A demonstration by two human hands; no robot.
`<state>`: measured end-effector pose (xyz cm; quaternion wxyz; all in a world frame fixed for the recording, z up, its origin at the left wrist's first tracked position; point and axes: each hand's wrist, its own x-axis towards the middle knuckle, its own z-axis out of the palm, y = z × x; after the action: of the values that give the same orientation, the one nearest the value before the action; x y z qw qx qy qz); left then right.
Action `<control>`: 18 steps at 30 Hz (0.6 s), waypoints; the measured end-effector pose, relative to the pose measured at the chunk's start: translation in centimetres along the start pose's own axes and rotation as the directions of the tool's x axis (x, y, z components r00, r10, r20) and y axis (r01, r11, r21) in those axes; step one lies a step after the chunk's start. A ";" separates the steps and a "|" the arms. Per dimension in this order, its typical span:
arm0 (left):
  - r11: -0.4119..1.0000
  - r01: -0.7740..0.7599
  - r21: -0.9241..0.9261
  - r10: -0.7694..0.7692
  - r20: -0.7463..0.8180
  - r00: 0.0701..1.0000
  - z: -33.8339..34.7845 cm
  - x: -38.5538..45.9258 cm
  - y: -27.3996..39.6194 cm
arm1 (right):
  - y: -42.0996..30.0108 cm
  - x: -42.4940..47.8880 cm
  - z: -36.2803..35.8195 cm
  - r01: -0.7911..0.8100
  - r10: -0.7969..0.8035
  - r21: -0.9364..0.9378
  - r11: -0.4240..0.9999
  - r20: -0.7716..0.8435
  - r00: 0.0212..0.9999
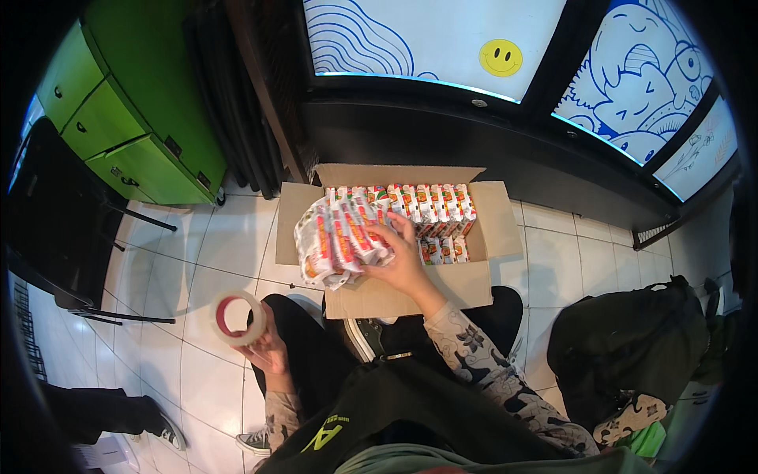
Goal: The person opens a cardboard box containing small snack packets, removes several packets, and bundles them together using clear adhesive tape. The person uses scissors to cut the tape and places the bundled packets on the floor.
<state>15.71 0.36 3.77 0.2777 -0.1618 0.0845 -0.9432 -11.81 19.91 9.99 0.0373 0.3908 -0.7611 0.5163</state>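
Observation:
My right hand grips a bundle of white, red-printed packets by its right side. The bundle hangs over the left part of an open cardboard box, hiding that corner. Inside the box, similar packets stand in a tight row along the far side, and a few more sit lower at the near right. Off to the left, above the floor and beside my knee, my left hand holds a roll of clear packing tape with a pinkish core.
A green drawer cabinet on casters and a black chair stand at left. Beyond the box runs a black panel under decorated glass. A dark bag or garment lies right. Another person's leg and shoe show lower left.

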 end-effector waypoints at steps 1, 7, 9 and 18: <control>0.999 -0.008 -0.042 0.007 -0.024 1.000 0.4 -0.9 -1.2 | -0.2 -0.3 0.2 0.000 0.000 -0.013 1.000 -0.002 1.000; 0.981 0.064 -0.183 -0.091 -0.145 0.985 -1.6 -2.3 -4.7 | 0.6 -0.6 0.7 -0.078 0.080 0.284 0.955 0.007 0.997; 0.965 0.131 -0.226 -0.165 -0.143 0.976 -2.3 -2.3 -5.5 | 1.1 -0.9 1.4 -0.092 0.116 0.392 0.915 -0.037 0.993; 0.845 0.384 -0.372 -0.474 -0.190 0.860 -2.1 -2.7 -9.6 | 6.6 -3.7 -2.2 -0.217 0.465 0.704 0.676 -0.179 0.867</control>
<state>12.33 10.00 3.49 0.0132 -0.0874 0.2357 -0.9678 -14.21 24.82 4.37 -0.0701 0.1298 -0.5682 0.8095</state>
